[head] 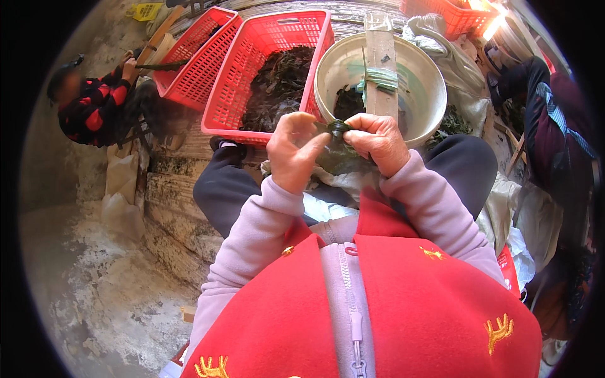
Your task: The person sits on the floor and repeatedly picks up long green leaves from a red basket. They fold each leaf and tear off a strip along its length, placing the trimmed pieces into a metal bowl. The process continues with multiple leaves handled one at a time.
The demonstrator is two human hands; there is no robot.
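A small knotted strip of dark green seaweed, likely kelp (338, 127), is in front of me, above my lap. My right hand (378, 141) pinches its right side between thumb and forefinger. On the other side is my left hand (294, 153), thumb and forefinger spread around the strip's left end; whether they grip it I cannot tell. Just beyond stands a round whitish plastic bucket (427, 106) with dark seaweed (349, 101) inside. Across its top runs a wooden board (380, 52), bound with green plastic strapping (382, 79). A thin upright spike (364, 61) shows beside the board.
A red plastic crate (222, 108) left of the bucket holds a heap of dark seaweed (279, 85). Another red crate (196, 75) stands farther left. A seated person (94, 106) there holds a long dark strip (163, 66). Woven sacks (465, 90) and another person (557, 132) are at right.
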